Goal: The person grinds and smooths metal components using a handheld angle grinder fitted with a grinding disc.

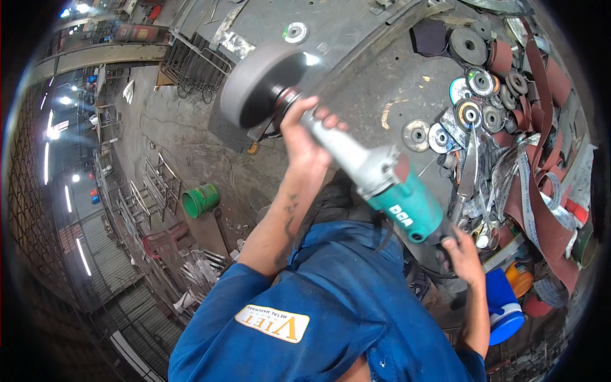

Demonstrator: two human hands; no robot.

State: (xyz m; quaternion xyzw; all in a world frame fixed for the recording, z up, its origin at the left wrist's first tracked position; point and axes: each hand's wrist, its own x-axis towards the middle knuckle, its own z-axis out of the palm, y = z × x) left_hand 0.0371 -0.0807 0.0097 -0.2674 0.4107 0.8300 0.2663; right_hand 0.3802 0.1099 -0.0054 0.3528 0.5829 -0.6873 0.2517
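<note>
I hold a straight grinder (407, 202) with both hands, slanting across the front of my body. Its body is teal and its long neck is grey metal. A wide grey drum-shaped wheel (240, 89) sits at its far left end; its surface looks smeared, perhaps from turning. My left hand (307, 137) is closed round the neck just behind the wheel. At the near right end, my right hand (463, 256) grips the black rear handle; some of its fingers are hidden. The wheel appears raised in front of the metal workbench (363, 83), apart from any workpiece I can see.
On the right of the bench lie several abrasive discs (470, 114), with reddish sanding belts (541, 210) heaped beside them. A single disc (295, 32) lies at the far side. A blue container (506, 312) stands near my right arm. A green bucket (201, 200) and metal frames (156, 184) stand left.
</note>
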